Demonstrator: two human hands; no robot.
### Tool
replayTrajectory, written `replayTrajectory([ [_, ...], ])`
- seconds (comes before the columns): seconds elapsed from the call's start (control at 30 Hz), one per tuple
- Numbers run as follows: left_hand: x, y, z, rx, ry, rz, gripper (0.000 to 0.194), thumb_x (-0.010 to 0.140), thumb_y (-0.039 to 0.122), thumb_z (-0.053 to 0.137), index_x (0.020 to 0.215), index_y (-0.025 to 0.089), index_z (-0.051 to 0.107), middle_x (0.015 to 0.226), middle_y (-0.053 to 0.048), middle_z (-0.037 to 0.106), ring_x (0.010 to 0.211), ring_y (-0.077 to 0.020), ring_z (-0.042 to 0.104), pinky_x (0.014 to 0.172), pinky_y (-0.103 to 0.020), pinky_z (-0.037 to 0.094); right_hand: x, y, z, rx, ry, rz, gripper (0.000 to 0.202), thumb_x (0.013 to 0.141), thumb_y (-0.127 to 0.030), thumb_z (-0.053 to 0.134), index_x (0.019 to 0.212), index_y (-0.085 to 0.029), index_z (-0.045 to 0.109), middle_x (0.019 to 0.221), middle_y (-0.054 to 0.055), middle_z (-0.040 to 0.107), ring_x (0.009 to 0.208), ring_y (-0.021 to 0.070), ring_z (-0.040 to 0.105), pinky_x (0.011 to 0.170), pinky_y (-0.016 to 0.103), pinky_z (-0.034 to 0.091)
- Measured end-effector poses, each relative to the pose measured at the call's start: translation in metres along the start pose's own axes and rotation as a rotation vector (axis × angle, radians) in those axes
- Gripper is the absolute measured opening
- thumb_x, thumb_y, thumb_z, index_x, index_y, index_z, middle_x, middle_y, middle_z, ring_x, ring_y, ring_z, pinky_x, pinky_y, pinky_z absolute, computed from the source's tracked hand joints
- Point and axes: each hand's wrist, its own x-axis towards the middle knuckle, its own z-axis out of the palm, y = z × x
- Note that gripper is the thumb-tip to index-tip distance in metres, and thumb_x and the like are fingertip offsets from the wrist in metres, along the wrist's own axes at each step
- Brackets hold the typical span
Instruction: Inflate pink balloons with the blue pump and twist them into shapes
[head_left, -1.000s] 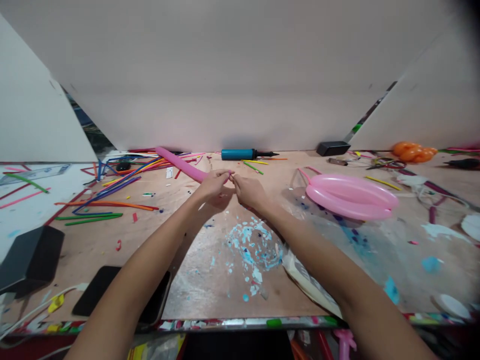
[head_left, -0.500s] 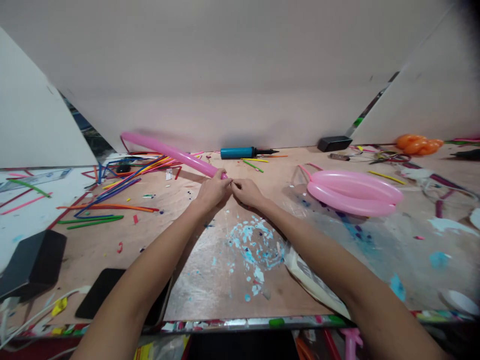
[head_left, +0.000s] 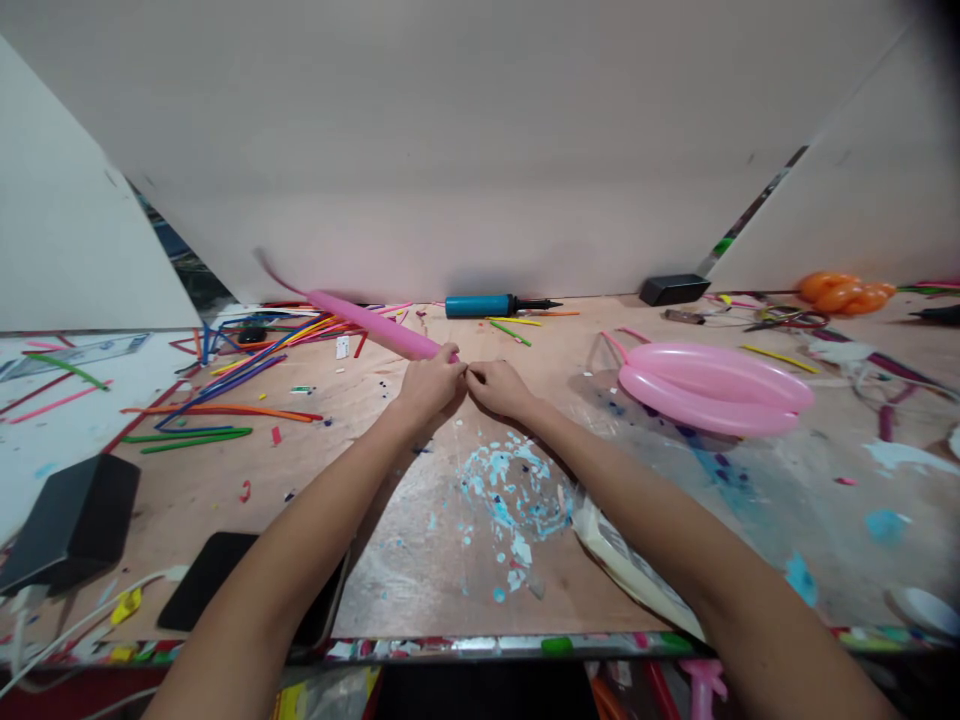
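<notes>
A long pink modelling balloon (head_left: pixel 375 323) points up and left over the table, its far end a thin uninflated tail. My left hand (head_left: pixel 433 384) is closed round its near end. Against it, fingertips almost touching, my right hand (head_left: pixel 497 386) is closed in a pinch at the balloon's mouth; what exactly lies between those fingers is too small to tell. To the right lies a pink balloon folded into a double loop (head_left: pixel 712 388), with two thin tails. A blue hand pump (head_left: pixel 480 306) with a black nozzle rests behind my hands.
Uninflated balloons in several colours (head_left: pixel 225 410) are strewn at left. A black box (head_left: pixel 71 520) and a dark phone (head_left: pixel 206 580) lie near the front left. Light blue flakes (head_left: pixel 517 490) dot the tabletop. An orange twisted balloon (head_left: pixel 844 293) and scissors (head_left: pixel 787 318) sit at back right.
The inflated part of the held pink balloon has become shorter, and its thin tail has become longer and is blurred. My hands stay together in nearly the same place.
</notes>
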Motion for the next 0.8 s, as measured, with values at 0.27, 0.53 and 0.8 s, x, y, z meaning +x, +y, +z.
replayTrajectory([
  [0.27, 0.004, -0.006, 0.010, -0.129, 0.021, 0.010, 0.034, 0.092, 0.030, 0.044, 0.091, 0.016, 0.076, 0.093, -0.012, 0.063, 0.079, -0.0226, 0.061, 0.068, -0.034, 0.044, -0.002, -0.006, -0.004, 0.064, 0.028, -0.041, 0.030, 0.086, -0.022, 0.044, 0.070, -0.014, 0.068, 0.069, 0.006, 0.069, 0.059, 0.0134, 0.051, 0.058, 0.026, 0.028],
  [0.53, 0.010, -0.018, 0.021, -0.357, 0.088, -0.042, 0.024, 0.081, 0.018, 0.050, 0.078, 0.015, 0.074, 0.080, -0.010, 0.069, 0.075, -0.0215, 0.060, 0.069, -0.032, 0.043, -0.007, -0.022, 0.001, 0.164, 0.134, -0.041, 0.027, 0.087, -0.022, 0.045, 0.065, -0.016, 0.060, 0.065, 0.004, 0.063, 0.058, 0.0129, 0.047, 0.059, 0.027, 0.027],
  [0.8, 0.012, -0.017, 0.022, -0.662, 0.182, -0.037, 0.032, 0.091, 0.029, 0.045, 0.090, 0.013, 0.073, 0.091, -0.009, 0.073, 0.085, -0.0190, 0.064, 0.079, -0.029, 0.046, -0.001, -0.019, 0.008, 0.428, 0.259, 0.035, 0.026, 0.090, -0.032, 0.043, 0.067, -0.020, 0.046, 0.063, -0.001, 0.054, 0.060, 0.0119, 0.050, 0.059, 0.024, 0.037],
])
